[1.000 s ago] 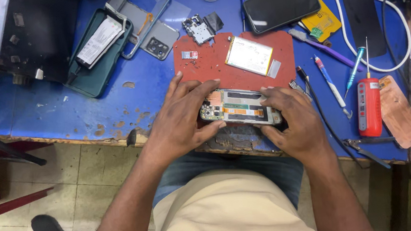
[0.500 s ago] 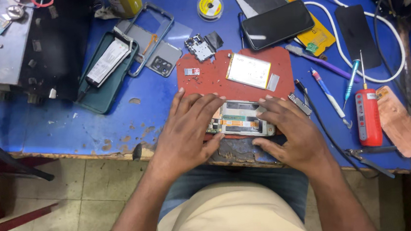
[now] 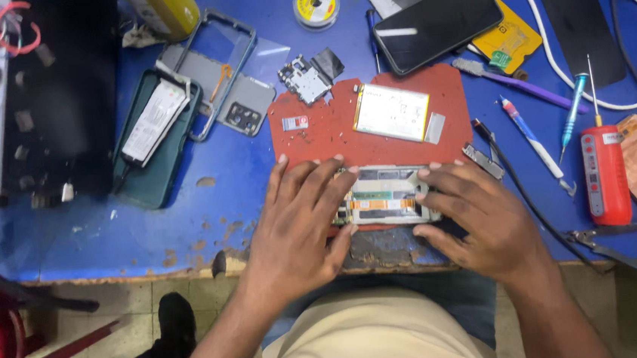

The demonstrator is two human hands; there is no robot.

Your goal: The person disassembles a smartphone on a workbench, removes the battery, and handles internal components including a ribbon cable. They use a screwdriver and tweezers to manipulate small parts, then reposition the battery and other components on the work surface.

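Between both hands, on the red mat at the bench's near edge, lies the opened phone. Left hand presses flat, fingers spread; right hand grips its end. Steady, even pressure seems wisest.

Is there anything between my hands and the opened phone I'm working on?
Nothing visible. The left hand and right hand both rest directly on the opened phone, one at each end, on the red mat.
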